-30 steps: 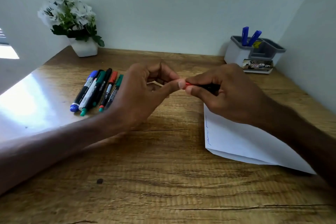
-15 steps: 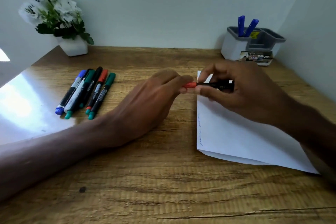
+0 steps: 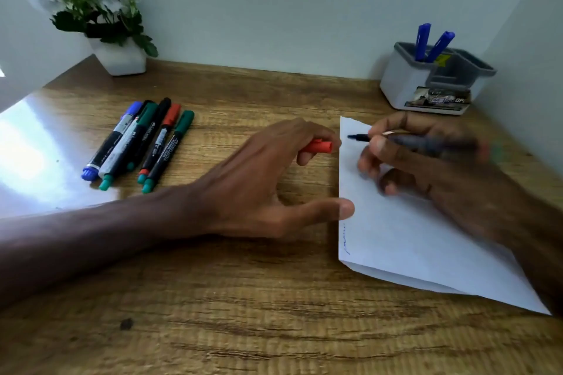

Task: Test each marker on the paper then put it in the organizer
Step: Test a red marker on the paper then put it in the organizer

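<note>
Wood desk (image 3: 243, 329) w/ paper (image 3: 405, 240), pale walls (image 3: 274, 3)

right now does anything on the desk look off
Little: the near edge of the paper shows a second layer peeking out, perhaps a fold. The markers lie in a tidy row; nothing spilled.

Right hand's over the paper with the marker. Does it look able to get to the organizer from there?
Likely yes. The organizer stands just beyond the right hand, with only bare desk between. Two blue markers stand in one compartment; the others look free.
</note>
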The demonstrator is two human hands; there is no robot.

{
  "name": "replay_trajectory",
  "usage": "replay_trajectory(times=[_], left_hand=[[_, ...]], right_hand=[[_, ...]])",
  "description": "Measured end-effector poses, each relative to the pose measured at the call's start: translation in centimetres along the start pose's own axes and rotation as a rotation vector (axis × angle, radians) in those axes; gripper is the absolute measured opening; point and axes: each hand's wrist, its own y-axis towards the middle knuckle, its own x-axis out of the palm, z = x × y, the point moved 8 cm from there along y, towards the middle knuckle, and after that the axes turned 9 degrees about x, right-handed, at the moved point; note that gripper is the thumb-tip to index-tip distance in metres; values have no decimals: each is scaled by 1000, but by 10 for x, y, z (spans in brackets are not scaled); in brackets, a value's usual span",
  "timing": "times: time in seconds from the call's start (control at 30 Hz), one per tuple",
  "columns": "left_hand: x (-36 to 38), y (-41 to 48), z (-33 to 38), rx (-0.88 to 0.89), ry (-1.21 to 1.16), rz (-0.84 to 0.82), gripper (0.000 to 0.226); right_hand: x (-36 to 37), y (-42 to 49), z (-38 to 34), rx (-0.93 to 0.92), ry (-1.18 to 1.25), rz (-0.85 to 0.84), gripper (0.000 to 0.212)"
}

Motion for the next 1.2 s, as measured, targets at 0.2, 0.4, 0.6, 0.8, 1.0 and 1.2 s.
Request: replay_trajectory(times=[0.2,0.4,0.6,0.8,1.0,1.2], left_hand=[[15,-2,-4,-59,-37,-175,92],[14,-2,-3,-53,-28,-181,87],[14,-1,-3,-57,-17,-176,89],[15,-1,-5,-63,-27,-160,90],[14,1,-3,-54,-36,-138,91],[14,0,-6,-63,-41,-138,94]], right_hand=[[10,-2,5,-24,83,7,26],[13,-6,2,-33,77,11,30],[20,-11,-1,-56,-85,-30,23],[24,-6,-4,-167,-155,-24,7],[39,0,-10,-252,-274,-17,8],[37,-2,-9,-297,-257,5,16]])
